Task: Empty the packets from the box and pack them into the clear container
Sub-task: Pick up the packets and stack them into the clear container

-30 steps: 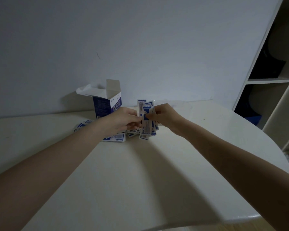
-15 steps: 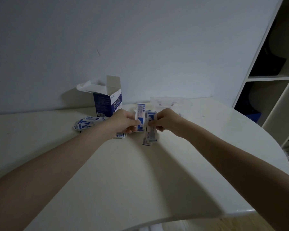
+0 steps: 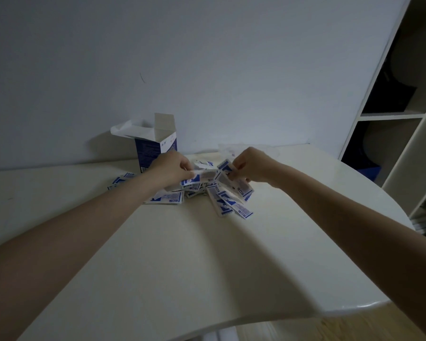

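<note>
Packets (image 3: 234, 200) in blue and white lie in a loose heap at the far side of the pale counter (image 3: 207, 267), and both of our hands are in among them. Our left hand (image 3: 172, 168) has its fingers curled, pinching a single packet (image 3: 202, 174) that lies level between the two hands. Our right hand (image 3: 253, 167) pinches a small fan of packets (image 3: 231, 179) by their upper ends, so that they hang tilted toward the counter, their lower ends near or touching the ones lying flat. More packets lie under our left wrist, one flat packet (image 3: 169, 198) just below it, and a few (image 3: 121, 179) spread out to the left of the forearm. The box (image 3: 155, 150) stands upright behind our left hand, close to the wall, blue-sided, with its top flaps open and a sheet of white paper (image 3: 130, 130) sticking out to the left. The clear container (image 3: 234, 148) sits behind our right hand, at the back of the counter; it is faint and mostly hidden, and we cannot tell what it holds. A white shelf unit (image 3: 391, 116) stands at the right.
</note>
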Demonstrator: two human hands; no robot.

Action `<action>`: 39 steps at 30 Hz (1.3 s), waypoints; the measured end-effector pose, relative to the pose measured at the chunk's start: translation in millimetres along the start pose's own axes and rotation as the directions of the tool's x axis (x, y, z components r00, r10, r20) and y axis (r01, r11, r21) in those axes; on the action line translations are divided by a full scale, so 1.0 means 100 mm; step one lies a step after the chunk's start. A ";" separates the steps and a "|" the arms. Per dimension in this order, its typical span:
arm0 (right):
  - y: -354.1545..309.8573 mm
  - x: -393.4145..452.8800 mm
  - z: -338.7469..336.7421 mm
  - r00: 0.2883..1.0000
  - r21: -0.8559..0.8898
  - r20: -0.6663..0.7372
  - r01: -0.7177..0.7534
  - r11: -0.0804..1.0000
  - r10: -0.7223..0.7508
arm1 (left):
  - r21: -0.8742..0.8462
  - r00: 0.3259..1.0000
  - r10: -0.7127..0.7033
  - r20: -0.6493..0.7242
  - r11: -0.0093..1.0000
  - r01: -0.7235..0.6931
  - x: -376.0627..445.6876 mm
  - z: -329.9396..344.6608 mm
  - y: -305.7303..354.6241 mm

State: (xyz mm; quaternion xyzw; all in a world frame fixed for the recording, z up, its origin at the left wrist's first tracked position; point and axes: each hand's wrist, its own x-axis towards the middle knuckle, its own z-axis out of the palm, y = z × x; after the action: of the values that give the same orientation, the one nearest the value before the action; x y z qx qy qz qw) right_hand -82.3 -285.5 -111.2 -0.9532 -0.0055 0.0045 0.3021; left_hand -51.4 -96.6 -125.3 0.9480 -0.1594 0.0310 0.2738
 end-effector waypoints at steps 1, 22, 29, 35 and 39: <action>-0.01 0.01 0.00 1.000 -0.010 0.026 -0.009 1.000 0.009 | 0.010 1.000 0.017 0.016 1.000 -0.017 0.01 0.01 0.02; -0.11 -0.01 -0.06 0.962 -0.259 0.013 0.266 0.929 -0.272 | -0.039 0.979 0.190 0.075 0.981 -0.188 0.11 0.07 0.27; 0.18 -0.04 -0.16 0.963 -0.553 0.038 0.242 0.797 -0.266 | 0.159 0.960 0.174 0.221 0.965 -0.211 0.15 0.40 0.38; 0.48 -0.07 -0.05 0.984 -0.493 0.113 0.177 0.852 -0.139 | 0.249 0.932 0.164 0.323 0.936 -0.250 0.18 0.58 0.43; 0.54 -0.03 -0.09 0.989 -0.367 0.042 0.146 0.919 -0.140 | 0.129 0.930 0.141 0.339 0.972 -0.194 0.18 0.57 0.39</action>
State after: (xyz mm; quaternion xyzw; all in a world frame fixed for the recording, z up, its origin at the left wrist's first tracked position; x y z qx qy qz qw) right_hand -84.7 -335.0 -135.1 -0.9900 -0.0781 -0.0115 0.1171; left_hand -48.2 -163.1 -150.7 0.9416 -0.2804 -0.0910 0.1630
